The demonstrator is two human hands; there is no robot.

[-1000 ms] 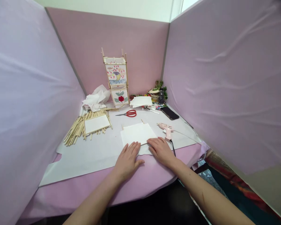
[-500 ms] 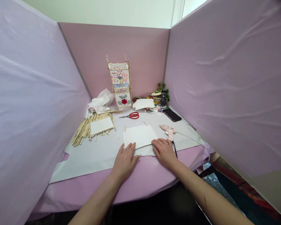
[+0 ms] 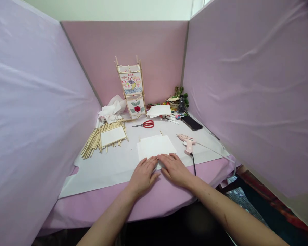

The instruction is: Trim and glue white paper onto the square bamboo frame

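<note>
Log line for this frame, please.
left hand: flat on near edge of white paper sheet | right hand: flat on same edge | nearby: pink glue gun

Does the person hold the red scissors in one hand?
No, the red scissors lie apart from both hands, as the left hand and right hand rest at the edge of a white paper sheet.

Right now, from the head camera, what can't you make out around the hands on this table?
Head view only:
Middle of the near edge of the white paper sheet: hidden under the left hand and right hand.
Left forearm and right forearm: cut off by the bottom edge.
Slim pens or markers beyond the sheet: too small to identify.
Dark jar in the back corner: contents too small to tell.
</note>
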